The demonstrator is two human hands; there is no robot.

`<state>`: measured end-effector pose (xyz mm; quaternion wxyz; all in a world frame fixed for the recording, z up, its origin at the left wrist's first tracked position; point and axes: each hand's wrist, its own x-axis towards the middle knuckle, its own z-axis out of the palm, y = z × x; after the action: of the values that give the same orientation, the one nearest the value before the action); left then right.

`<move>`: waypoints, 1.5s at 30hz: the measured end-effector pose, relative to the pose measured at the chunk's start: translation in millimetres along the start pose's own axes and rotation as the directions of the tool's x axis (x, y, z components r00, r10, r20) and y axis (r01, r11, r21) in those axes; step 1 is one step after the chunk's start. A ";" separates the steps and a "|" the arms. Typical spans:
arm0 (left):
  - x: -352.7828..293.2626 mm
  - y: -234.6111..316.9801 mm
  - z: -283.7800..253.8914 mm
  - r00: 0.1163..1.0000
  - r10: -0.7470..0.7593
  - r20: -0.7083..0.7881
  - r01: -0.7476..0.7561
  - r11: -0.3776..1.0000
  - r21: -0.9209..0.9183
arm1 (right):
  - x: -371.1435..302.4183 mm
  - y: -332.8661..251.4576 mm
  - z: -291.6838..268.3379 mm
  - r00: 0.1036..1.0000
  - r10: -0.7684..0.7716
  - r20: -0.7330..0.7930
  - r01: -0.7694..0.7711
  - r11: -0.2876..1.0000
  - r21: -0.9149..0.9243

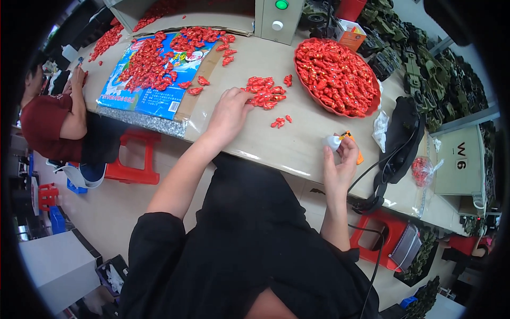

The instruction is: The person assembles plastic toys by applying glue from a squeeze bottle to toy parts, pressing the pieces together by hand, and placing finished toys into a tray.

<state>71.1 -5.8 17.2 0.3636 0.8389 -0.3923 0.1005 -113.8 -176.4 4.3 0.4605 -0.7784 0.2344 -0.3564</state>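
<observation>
My left hand (230,114) reaches over the table, its thumb and forefinger closed on a small shiny red piece at the left edge of a loose heap of red pieces (265,91). My right hand (342,160) is raised near the table's front edge, with fingers bent around a small white bottle (333,142). An orange object (360,157) shows behind those fingers; its kind is unclear. Between the hands lie a few red pieces (278,123). Beyond my right hand stands a red bowl (299,77) heaped with the same small red pieces, some with gold spots.
Many red pieces cover a blue printed sheet (114,87) at left. A control box (276,24) with a green light stands behind. At right lie a black bag (402,141) with a cable and crumpled white tissue (380,131). A person (53,125) sits at far left.
</observation>
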 end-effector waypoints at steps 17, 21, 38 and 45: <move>-40.9 47.4 10.6 0.882 -0.332 0.334 0.410 0.192 -0.892 | 6.3 -19.0 13.7 0.960 0.206 0.191 -0.277 0.574 0.771; -38.6 47.3 19.4 0.886 -0.341 0.314 0.407 0.248 -0.879 | 12.9 -7.6 16.8 0.954 0.196 0.228 -0.296 0.477 0.828; -42.5 53.3 25.6 0.894 -0.365 0.259 0.385 0.332 -0.861 | 9.9 -16.3 30.5 0.983 -0.013 0.182 -0.122 0.695 0.708; -43.9 53.8 26.1 0.902 -0.361 0.236 0.361 0.333 -0.871 | 1.1 -13.8 33.3 0.979 -0.115 0.167 -0.005 0.811 0.586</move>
<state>-0.8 -21.2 7.1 0.7668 0.5775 -0.1884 -0.2076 -86.9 -152.4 6.2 0.6869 -0.6373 0.0450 -0.3464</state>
